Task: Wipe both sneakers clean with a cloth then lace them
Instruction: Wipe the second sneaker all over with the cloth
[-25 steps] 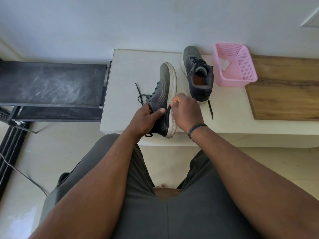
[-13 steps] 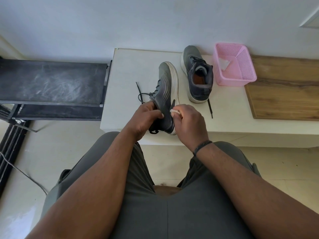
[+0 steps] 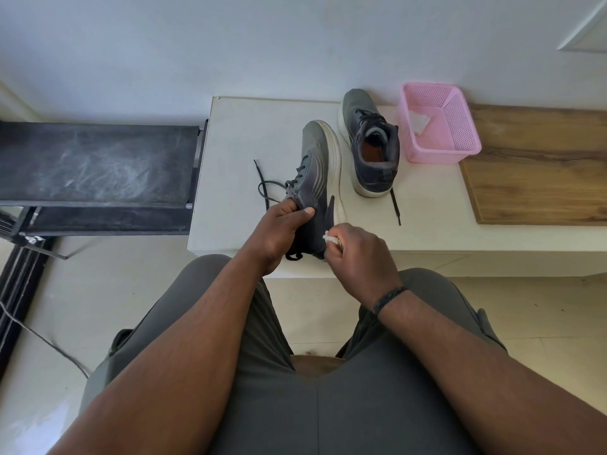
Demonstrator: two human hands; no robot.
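- the step in hand looks like wiping the near sneaker [image 3: 315,178], which lies tipped on its side on the white table [image 3: 249,133] with the pale sole turned to the right and the heel toward the person.
- the left hand [image 3: 279,224] grips that sneaker at the collar, thumb across the dark upper and fingers curled under; this is the anchor, so it should stay firm enough that the shoe does not roll while being rubbed.
- the right hand [image 3: 358,254] is closed round a small white cloth [image 3: 330,239], only a bit of which pokes out by the heel; how much cloth is bunched inside the fist cannot be told.
- to wipe well, press the cloth flat against the heel and the sole edge, and work in short strokes along the sole toward the toe, turning the cloth to a fresh part as it soils.
- the loose black lace [image 3: 266,185] trails off the left of the shoe onto the table; keep it out from under the cloth so it is not dragged or pulled through its holes.
- roll the shoe with the left hand to reach the hidden side, rather than stretching the right hand around it.
- the second sneaker [image 3: 372,152] stands upright just beyond, well apart from both hands, its lace end hanging toward the table edge; it waits beside a pink basket [image 3: 460,126] that holds something white.
- lacing is judged not yet begun, so the wipe of both comes first.
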